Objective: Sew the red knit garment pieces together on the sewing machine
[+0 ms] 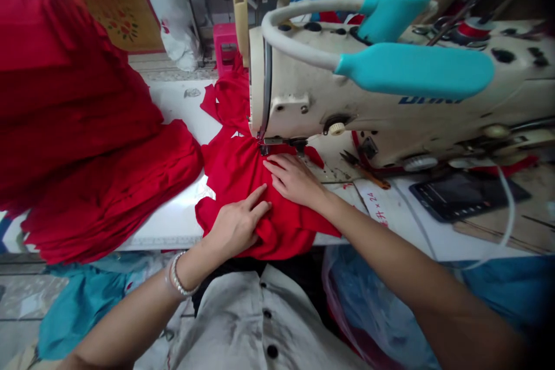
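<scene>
Red fabric lies in loose folds under the needle and presser foot of a white sewing machine. My right hand rests flat on the cloth just in front of the foot, fingers stretched out. Nearer to me and to the left, my left hand lies on the same fabric, two digits extended and apart; its other fingers are partly hidden. The cloth bunches beside this hand. More red fabric sits behind the needle.
A tall pile of red fabric pieces stands at left. Right of the needle are thread snips and a phone. A turquoise lamp is on the machine. Behind is a pink stool; blue fabric in plastic hangs below.
</scene>
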`<state>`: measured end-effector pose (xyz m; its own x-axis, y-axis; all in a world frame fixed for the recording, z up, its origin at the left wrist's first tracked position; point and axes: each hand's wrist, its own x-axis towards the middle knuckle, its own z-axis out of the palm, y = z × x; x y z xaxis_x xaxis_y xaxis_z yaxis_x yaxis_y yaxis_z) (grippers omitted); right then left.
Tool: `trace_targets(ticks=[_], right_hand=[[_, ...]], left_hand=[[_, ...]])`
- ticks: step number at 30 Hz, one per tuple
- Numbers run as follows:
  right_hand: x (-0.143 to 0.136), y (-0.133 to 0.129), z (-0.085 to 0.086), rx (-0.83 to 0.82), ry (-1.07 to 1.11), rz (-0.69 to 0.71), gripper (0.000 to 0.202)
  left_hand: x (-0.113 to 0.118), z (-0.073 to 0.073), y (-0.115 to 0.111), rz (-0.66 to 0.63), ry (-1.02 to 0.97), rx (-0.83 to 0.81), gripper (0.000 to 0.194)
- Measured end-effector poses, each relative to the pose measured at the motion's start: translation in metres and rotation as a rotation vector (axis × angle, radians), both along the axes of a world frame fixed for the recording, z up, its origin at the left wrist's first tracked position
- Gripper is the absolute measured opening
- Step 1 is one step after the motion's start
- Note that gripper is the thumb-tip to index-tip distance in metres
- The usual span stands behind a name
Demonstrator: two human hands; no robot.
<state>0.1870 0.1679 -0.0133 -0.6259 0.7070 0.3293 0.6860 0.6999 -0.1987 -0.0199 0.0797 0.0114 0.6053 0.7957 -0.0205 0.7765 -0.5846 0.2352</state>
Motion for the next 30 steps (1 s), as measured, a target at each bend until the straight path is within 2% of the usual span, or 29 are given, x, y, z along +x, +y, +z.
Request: trace_targets(ticks=[7, 14, 18, 22, 24, 26, 27, 29, 30], right_hand=[[-0.001, 0.008, 0.004, 0.048, -0.062, -0.002, 0.037], [0.053, 0.021, 0.020, 0.118, -0.338, 0.152, 0.042], [0.077, 0.006, 0.035, 0.151, -0.379, 0.269, 0.027], [0.077, -0.016, 0.054, 0.130, -0.356, 0.317, 0.022], [0.064, -0.033, 0.070, 0.006, -0.353, 0.311, 0.021], [0.042, -0.057, 0.087, -0.285, -0.356, 0.381, 0.015], [0.029, -0.071, 0.094, -0.488, -0.361, 0.478, 0.010], [0.004, -0.096, 0.098, -0.818, -0.424, 0.667, 0.007], [-0.006, -0.106, 0.095, -0.860, -0.480, 0.656, 0.010]], left_hand=[[-0.002, 0.004, 0.024, -0.002, -0.011, 0.032, 0.056], [-0.004, 0.007, 0.053, -0.007, 0.004, 0.041, 0.055], [-0.006, 0.003, 0.069, -0.015, -0.019, 0.097, 0.048], [-0.010, -0.004, 0.084, 0.014, -0.013, 0.159, 0.048], [-0.014, -0.007, 0.096, 0.014, -0.030, 0.160, 0.051], [-0.021, -0.009, 0.112, -0.035, -0.081, 0.151, 0.053], [-0.025, -0.009, 0.119, -0.083, -0.111, 0.150, 0.052], [-0.032, -0.008, 0.129, -0.184, -0.151, 0.175, 0.045], [-0.035, -0.008, 0.130, -0.225, -0.159, 0.202, 0.041]])
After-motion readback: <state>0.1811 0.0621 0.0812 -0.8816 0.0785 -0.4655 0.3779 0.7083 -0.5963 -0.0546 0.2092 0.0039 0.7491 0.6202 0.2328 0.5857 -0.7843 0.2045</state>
